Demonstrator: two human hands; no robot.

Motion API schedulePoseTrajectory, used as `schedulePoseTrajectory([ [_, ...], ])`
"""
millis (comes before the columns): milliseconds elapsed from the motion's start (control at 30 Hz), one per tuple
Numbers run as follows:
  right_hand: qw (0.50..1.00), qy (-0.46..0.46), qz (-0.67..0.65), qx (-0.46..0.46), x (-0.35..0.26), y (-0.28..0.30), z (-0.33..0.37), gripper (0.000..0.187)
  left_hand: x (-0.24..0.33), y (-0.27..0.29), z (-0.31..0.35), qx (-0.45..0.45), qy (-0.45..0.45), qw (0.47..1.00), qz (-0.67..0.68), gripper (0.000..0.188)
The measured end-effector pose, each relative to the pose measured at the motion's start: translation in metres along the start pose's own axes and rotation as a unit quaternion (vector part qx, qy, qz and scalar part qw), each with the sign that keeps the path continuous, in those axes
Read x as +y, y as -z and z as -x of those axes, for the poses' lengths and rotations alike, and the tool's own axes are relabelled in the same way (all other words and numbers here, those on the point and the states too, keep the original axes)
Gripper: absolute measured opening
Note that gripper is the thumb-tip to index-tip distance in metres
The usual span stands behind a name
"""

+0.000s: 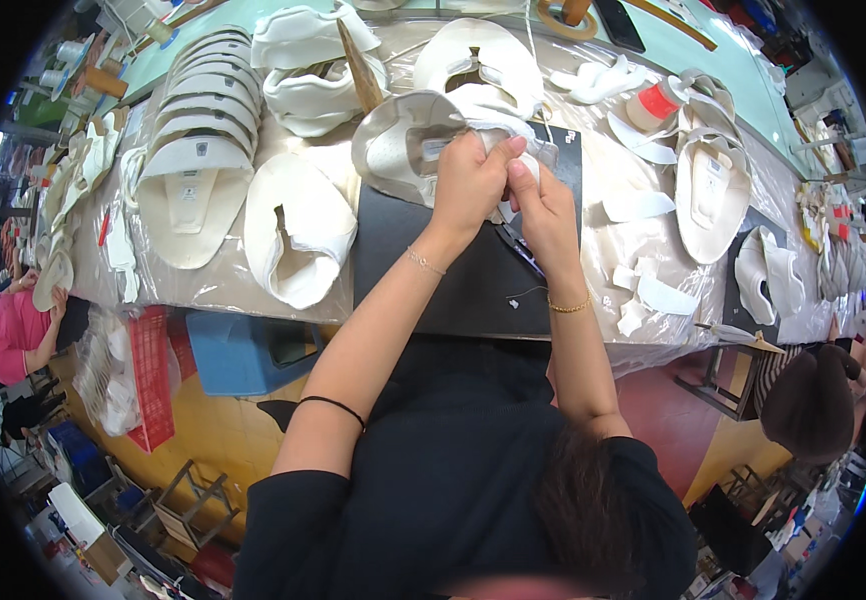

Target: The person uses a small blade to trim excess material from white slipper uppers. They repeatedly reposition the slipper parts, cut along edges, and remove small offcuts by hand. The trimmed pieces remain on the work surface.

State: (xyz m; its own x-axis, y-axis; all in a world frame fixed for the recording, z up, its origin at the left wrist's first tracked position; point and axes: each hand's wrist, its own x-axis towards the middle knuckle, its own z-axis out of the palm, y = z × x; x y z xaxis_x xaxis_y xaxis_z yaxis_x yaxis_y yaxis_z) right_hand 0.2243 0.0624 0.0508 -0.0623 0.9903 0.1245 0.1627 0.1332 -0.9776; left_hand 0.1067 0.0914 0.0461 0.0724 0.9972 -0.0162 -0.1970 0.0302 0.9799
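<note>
Over a black mat [423,270], both my hands are closed close together on an off-white shoe upper [388,150]. My left hand [468,180] grips its edge, thumb pressed toward the other thumb. From the right, my right hand [545,205] pinches the same padded edge. What lies between the fingertips is hidden. A pair of small thread snips [521,248] lies just beneath my right hand; I cannot tell whether the hand touches it. Another white upper [300,230] rests left of the mat, and one more upper [478,60] stands behind my hands.
A row of nested shoe parts [198,165] stands at the left. White uppers [318,80] are stacked at the back, by a pointed wooden stick [359,65]. On the right are a thread spool [656,102], a cream shoe part [713,190] and white scraps [658,290].
</note>
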Motion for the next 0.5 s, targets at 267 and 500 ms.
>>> schedulePoseTrajectory([
  [267, 0.999, 0.005, -0.034, -0.013, 0.011, -0.001, 0.005, 0.036, -0.004, 0.004, -0.010, 0.001, 0.040, 0.999, 0.028, 0.020],
  [500, 0.994, -0.009, -0.101, -0.037, 0.007, 0.009, 0.020, 0.035, -0.005, -0.003, 0.020, -0.013, 0.012, 0.999, 0.044, 0.028],
])
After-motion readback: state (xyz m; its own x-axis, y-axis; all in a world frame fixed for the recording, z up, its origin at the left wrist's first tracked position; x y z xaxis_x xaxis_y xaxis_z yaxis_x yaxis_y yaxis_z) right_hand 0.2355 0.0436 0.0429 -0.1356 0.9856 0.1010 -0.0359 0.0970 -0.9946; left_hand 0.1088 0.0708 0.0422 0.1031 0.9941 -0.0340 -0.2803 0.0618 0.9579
